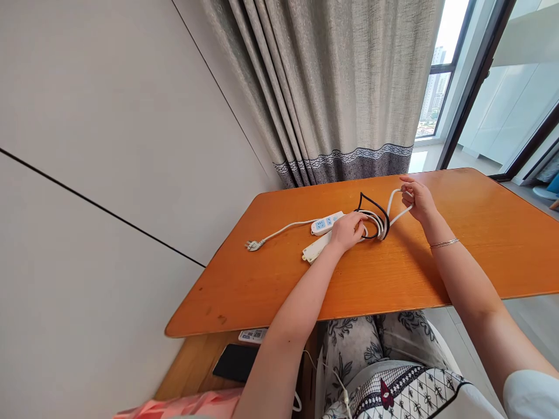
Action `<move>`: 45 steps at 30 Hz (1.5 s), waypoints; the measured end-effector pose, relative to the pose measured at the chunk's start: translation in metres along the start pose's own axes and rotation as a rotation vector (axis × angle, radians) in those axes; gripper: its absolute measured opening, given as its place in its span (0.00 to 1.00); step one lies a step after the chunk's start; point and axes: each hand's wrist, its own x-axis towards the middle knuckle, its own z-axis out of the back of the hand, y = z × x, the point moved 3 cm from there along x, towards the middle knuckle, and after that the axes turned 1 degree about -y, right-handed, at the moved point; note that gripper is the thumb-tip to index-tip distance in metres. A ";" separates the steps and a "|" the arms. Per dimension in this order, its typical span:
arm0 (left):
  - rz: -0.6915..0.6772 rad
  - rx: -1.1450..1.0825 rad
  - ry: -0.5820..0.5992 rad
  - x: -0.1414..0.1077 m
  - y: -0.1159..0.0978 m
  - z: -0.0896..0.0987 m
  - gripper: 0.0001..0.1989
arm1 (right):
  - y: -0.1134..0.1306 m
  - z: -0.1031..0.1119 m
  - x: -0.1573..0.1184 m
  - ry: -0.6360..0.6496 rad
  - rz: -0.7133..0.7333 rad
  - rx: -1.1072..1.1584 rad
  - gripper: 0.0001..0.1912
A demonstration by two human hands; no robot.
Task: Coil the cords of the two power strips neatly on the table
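**Right hand (417, 201) grips a white cable (400, 216) at two o'clock of its coil**

On the orange table (454, 262), toward nine o'clock of its middle, two power strips lie side by side, long axes running roughly eight to two o'clock. The farther strip (321, 226) is white, pale-blue socket panels facing up; the nearer strip (315, 249) is cream and plain on its visible face. From the farther one's eight o'clock end a cord runs to a plug (253, 245), prongs toward nine. A black cord (374, 203) loops through the coil, peaking at eleven. The left hand (348, 230) lies palm-down there; whether it grips, I cannot tell.
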 end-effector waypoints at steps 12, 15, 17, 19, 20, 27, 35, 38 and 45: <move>0.307 0.334 0.152 -0.002 0.040 0.004 0.15 | 0.001 0.041 -0.007 0.310 -0.175 -0.194 0.23; 0.281 0.388 0.229 -0.007 0.043 -0.002 0.20 | -0.012 0.018 -0.015 0.488 -0.278 -0.377 0.26; 0.267 0.407 0.227 -0.010 0.046 -0.005 0.18 | -0.018 0.002 -0.019 0.555 -0.283 -0.467 0.24; 0.262 0.398 0.192 -0.011 0.048 -0.005 0.12 | -0.021 -0.012 -0.023 0.616 -0.282 -0.525 0.22; 0.264 0.380 0.162 -0.010 0.050 -0.005 0.09 | -0.022 -0.017 -0.025 0.646 -0.289 -0.535 0.21; 0.388 0.221 -0.082 -0.002 0.060 0.017 0.05 | -0.013 -0.034 -0.043 0.917 -0.323 -0.432 0.26; 0.544 0.023 -0.365 0.009 0.070 0.065 0.05 | 0.001 -0.051 -0.066 1.336 -0.396 -0.291 0.35; 0.640 -0.127 -0.443 0.009 0.076 0.082 0.10 | 0.001 -0.054 -0.069 1.345 -0.389 -0.199 0.45; 0.563 -0.290 -0.503 0.011 0.064 0.086 0.16 | -0.012 -0.047 -0.051 0.872 -0.272 -0.102 0.39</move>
